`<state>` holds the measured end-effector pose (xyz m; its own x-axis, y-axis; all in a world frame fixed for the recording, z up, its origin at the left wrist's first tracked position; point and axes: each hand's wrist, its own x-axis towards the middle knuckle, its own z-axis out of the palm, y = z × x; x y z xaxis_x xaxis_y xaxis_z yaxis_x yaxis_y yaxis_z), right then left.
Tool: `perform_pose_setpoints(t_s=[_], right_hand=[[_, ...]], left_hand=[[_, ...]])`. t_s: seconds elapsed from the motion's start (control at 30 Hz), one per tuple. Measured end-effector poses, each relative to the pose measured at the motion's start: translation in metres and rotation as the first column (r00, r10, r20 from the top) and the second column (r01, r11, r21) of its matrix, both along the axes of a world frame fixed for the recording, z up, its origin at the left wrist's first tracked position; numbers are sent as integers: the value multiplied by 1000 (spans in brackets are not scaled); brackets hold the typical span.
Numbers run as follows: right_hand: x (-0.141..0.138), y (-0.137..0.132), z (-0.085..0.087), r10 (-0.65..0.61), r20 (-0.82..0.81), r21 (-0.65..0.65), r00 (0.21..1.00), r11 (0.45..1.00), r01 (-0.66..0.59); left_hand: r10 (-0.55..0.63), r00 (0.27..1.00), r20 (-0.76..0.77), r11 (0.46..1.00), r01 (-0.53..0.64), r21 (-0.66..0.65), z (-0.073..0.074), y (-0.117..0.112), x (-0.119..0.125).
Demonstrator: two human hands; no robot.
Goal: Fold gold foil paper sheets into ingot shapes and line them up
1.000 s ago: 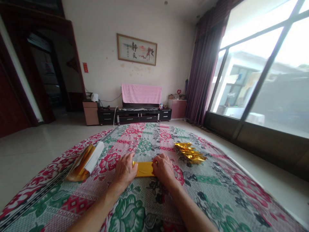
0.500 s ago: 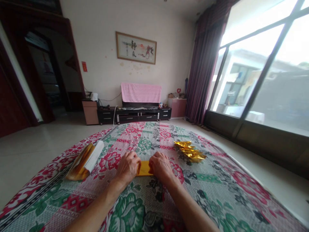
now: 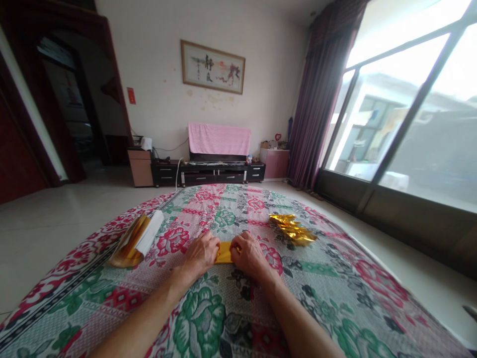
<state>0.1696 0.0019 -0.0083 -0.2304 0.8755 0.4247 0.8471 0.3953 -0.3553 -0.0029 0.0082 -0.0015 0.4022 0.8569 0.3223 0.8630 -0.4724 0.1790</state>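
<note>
A folded strip of yellow paper lies flat on the flowered tablecloth, between my two hands. My left hand has its fingers curled over the strip's left end. At the right end, my right hand grips the paper the same way, with knuckles up. Both sets of fingertips are partly hidden. To the right rests a small pile of folded shiny gold foil paper, apart from the hands. Over on the left sits a loosely rolled stack of gold and white paper sheets.
A patterned cloth covers the round table. Beyond it, a black low cabinet stands against the wall, with a pink towel draped over something above it. Large windows and a purple curtain are on the right.
Both hands remain on the yellow strip, their fingers shifting slightly along its ends. The view has tilted a little. The foil pile and paper stack stay in place.
</note>
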Motion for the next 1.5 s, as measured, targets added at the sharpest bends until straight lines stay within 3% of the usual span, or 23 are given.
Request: perform_pose_setpoints(t_s=[0.23,0.53,1.17,1.37,1.5], right_hand=[[-2,-9,-2,-42,34,14,999,999,41],[3,-22,-3,12,93,47,996,999,-17],[37,-15,5,228,23,-119,973,967,-224],[29,-16,6,166,19,-127,986,979,-162],[17,-23,3,-22,29,-18,999,1000,23]], left_hand=[[125,992,12,989,-125,80,-2,-12,10],[87,996,28,990,-89,108,-6,-21,6],[87,996,17,993,-88,79,-5,-21,6],[98,995,15,993,-99,67,-1,-23,8],[101,995,9,992,-101,76,-1,-24,9]])
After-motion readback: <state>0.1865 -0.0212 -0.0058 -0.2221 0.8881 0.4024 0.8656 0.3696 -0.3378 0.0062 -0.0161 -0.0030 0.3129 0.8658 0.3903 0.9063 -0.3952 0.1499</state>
